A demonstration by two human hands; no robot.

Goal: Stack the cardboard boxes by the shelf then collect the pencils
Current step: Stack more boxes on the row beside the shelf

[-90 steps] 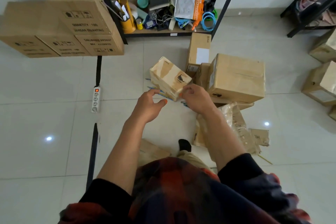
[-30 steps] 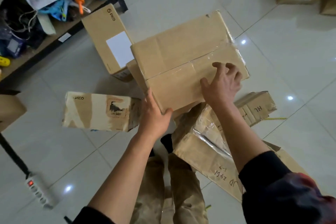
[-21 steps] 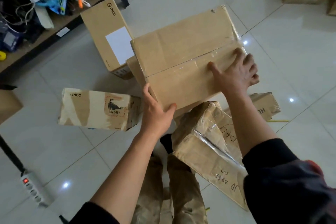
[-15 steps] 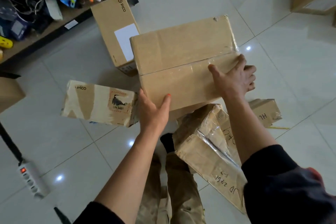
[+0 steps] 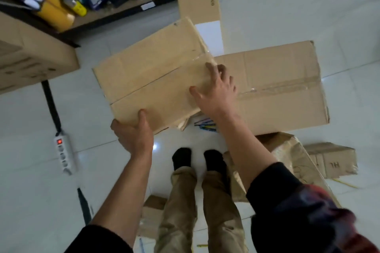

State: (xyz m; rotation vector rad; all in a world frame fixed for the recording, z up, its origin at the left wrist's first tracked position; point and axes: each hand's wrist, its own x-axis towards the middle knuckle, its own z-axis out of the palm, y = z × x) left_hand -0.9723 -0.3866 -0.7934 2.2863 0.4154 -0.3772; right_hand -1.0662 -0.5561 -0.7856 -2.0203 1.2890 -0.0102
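Note:
I hold a taped brown cardboard box (image 5: 152,80) off the floor, in front of me. My left hand (image 5: 133,135) grips its near left corner, thumb on top. My right hand (image 5: 218,92) lies over its right end, fingers curled over the top edge. A larger cardboard box (image 5: 281,88) rests on the floor to the right. Several coloured pencils (image 5: 205,124) lie on the tiles under the held box, beside my right wrist. A yellow pencil (image 5: 345,184) lies at the right. The stacked boxes (image 5: 30,61) stand at the left by the shelf (image 5: 115,12).
A tall PICO box (image 5: 199,4) stands behind the held one. A crumpled box (image 5: 294,162) and a small HL box (image 5: 331,160) lie right of my feet. A white power strip (image 5: 63,154) with a black cable lies on the floor at the left. Flattened cardboard (image 5: 152,217) lies behind my legs.
The box has come up off the pile and swung left toward the stack by the shelf. The larger box and the pencils beneath are now uncovered. My view has risen.

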